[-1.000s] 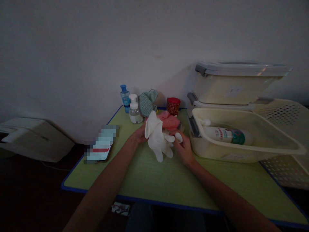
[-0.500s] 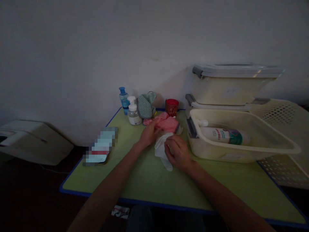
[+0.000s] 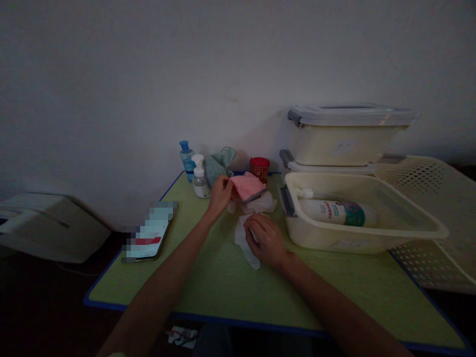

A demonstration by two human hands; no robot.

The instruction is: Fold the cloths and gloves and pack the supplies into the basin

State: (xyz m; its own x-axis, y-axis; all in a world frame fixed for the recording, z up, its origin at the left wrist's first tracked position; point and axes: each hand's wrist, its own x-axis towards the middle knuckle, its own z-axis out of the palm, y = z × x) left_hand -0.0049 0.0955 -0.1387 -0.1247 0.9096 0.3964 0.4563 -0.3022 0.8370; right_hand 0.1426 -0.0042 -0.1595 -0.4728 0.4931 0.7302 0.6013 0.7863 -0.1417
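My left hand (image 3: 220,197) pinches the left corner of a pink cloth (image 3: 248,186) with a dark striped edge and holds it slightly raised. Under and in front of that cloth lies a crumpled whitish glove (image 3: 266,203), partly covered. Nearer to me, my right hand (image 3: 268,239) has its fingers closed on the upper end of a second thin white glove (image 3: 244,241), whose fingers trail toward me on the table. Behind the left hand, a green patterned cloth (image 3: 219,166) is bunched up beside a clear pump bottle (image 3: 201,186) with a white top.
A blue bottle (image 3: 187,161) and a red woven canister (image 3: 259,168) stand by the wall. On the right, an open cream bin (image 3: 345,242) holds a white pump bottle (image 3: 330,210); a lidded box (image 3: 334,144) is stacked behind. A phone (image 3: 150,233) lies on the left of the green table (image 3: 223,292).
My left hand has pulled the pink cloth's corner up and to the left, spreading it flatter and showing the glove beneath. My right hand keeps hold of its glove. The view has shifted slightly.
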